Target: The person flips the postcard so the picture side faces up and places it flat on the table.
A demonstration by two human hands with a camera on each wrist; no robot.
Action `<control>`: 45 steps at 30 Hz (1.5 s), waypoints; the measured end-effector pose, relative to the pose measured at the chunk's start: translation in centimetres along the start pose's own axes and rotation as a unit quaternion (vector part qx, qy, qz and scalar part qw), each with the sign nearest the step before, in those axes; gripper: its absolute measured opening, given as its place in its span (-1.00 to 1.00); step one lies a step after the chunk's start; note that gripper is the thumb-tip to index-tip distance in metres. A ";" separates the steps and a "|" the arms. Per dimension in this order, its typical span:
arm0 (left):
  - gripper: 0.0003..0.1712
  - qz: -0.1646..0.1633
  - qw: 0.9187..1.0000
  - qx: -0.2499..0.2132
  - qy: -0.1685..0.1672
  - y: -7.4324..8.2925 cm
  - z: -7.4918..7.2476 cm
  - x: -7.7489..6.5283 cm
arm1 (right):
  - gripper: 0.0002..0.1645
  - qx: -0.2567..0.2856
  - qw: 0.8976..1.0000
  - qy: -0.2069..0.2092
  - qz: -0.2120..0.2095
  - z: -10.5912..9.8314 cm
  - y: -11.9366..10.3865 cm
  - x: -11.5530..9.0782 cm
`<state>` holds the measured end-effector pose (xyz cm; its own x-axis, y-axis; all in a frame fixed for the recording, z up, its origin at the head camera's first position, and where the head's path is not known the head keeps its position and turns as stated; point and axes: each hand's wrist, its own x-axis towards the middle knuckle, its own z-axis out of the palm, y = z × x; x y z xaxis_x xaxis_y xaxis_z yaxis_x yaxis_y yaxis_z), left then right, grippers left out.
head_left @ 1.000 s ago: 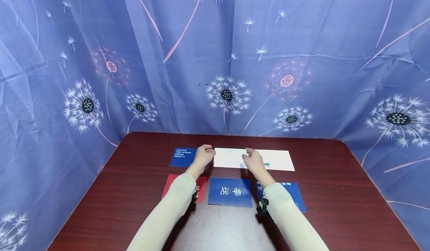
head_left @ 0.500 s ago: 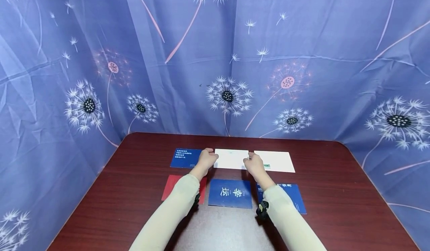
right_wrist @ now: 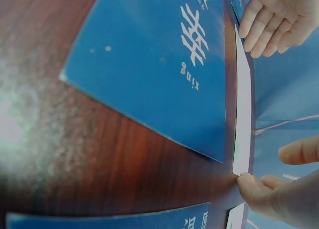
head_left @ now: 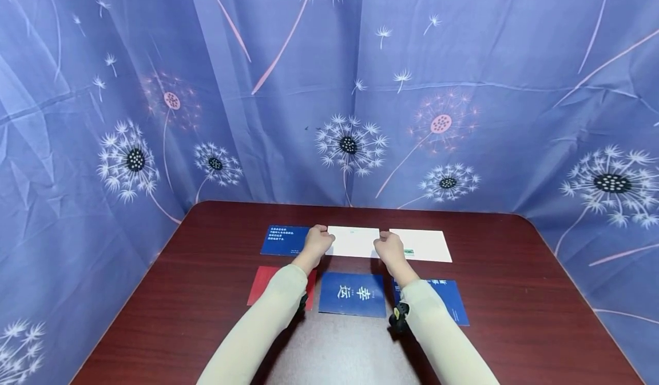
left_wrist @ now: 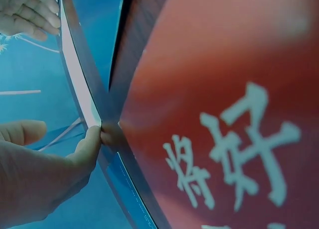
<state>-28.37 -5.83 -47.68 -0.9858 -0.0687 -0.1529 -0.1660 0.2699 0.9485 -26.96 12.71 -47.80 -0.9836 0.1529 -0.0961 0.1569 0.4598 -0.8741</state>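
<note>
Head view gives us the surface, roomy outside the left hand and right hand, its far edge near ahead. Nearer us than the left hand, a sleeve partly hides the red card. Between both hands lies the white card; they touch its ends, fingers relaxed. Left wrist view alone shows us the red card's large characters.

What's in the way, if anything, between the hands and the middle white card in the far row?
Nothing I can see. The left hand is at the left end of the middle white card, and the right hand is at its right end, with nothing visible in between.
</note>
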 end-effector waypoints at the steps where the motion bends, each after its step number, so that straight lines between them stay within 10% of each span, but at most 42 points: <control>1: -0.48 -0.001 1.000 0.002 0.001 0.0 0.0 0.1 | -0.41 0.005 1.000 0.002 0.003 0.0 0.0 0.1; 45: -0.47 -0.027 0.999 0.035 -0.012 0.1 -0.4 1.1 | -0.56 0.094 0.987 0.131 0.013 0.3 0.8 1.1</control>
<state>-29.43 -6.27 -47.64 -0.9755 -0.0622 -0.2111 -0.2197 0.3332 0.9169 -27.93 12.99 -48.77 -0.9185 0.3951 -0.0150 0.1381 0.2851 -0.9485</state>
